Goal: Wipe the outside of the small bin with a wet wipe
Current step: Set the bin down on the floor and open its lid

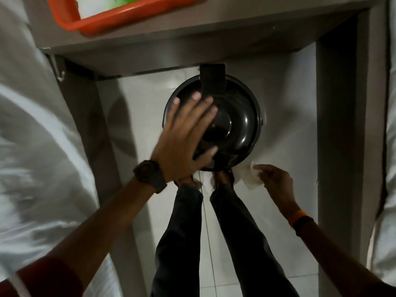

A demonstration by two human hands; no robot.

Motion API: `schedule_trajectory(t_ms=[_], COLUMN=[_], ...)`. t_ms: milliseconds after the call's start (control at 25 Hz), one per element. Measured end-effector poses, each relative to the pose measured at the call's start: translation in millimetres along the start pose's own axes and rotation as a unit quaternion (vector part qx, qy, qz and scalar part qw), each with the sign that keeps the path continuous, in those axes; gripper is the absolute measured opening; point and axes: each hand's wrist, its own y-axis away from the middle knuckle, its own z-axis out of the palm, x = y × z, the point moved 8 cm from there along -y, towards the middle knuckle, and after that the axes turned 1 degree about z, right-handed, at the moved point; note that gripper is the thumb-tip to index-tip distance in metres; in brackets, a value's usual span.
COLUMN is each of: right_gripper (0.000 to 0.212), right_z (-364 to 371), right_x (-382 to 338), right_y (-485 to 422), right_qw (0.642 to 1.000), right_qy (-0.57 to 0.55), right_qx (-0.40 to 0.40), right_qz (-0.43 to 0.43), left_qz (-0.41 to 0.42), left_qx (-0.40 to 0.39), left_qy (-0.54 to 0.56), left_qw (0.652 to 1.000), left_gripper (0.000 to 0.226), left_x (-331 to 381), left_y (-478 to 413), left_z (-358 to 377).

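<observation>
A small round black bin with a domed lid stands on the white tiled floor, seen from straight above. My left hand lies spread over the left half of the lid, fingers apart, thumb at the near rim. My right hand is to the lower right of the bin, fingers closed on a crumpled white wet wipe. The wipe is just off the bin's near right edge; whether it touches the side is unclear. The bin's walls are hidden below the lid.
A grey table stands above the bin, its legs at both sides. An orange tray rests on its top. White bedding fills the left, more at the right edge. My legs and feet are just before the bin.
</observation>
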Motion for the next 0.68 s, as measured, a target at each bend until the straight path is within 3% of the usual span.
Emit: schedule_trajectory(t_ms=[120,200,320,440,560,600,680], right_gripper=[0.034,0.024,0.013,0.035,0.045,0.040,0.019], right_z=[1.3,4.5,11.5,10.3,12.6,15.1,16.1], right_x=[-31.9,-59.8,-89.0,-101.7,-117.3,-123.5,-148.5], right_y=[26.2,35.1,46.8,86.6,138.3,135.5,108.1], right_qw=[0.997,0.993,0.994,0.978,0.919,0.918,0.950], right_qy=[0.022,0.050,0.084,0.047,0.103,0.135,0.119], right_qx=[-0.015,-0.012,-0.053,-0.193,-0.354,-0.335,-0.199], right_qz=[-0.076,-0.102,-0.049,-0.062,-0.143,-0.166,-0.211], left_qz=[-0.091,-0.112,-0.130,-0.140,-0.151,-0.159,-0.183], left_qx=[0.075,0.093,0.065,0.049,0.090,0.099,0.094], left_qy=[-0.031,-0.052,-0.070,-0.074,-0.075,-0.071,-0.059], left_qw=[0.993,0.988,0.987,0.986,0.982,0.980,0.977], left_gripper=[0.073,0.070,0.066,0.065,0.063,0.063,0.062], left_x=[-48.7,-67.8,-82.8,-90.2,-99.0,-102.6,-111.5], left_y=[-19.1,-34.9,-58.7,-75.8,-87.1,-88.9,-89.3], left_z=[-66.7,-94.5,-107.5,-114.1,-132.9,-137.3,-138.4])
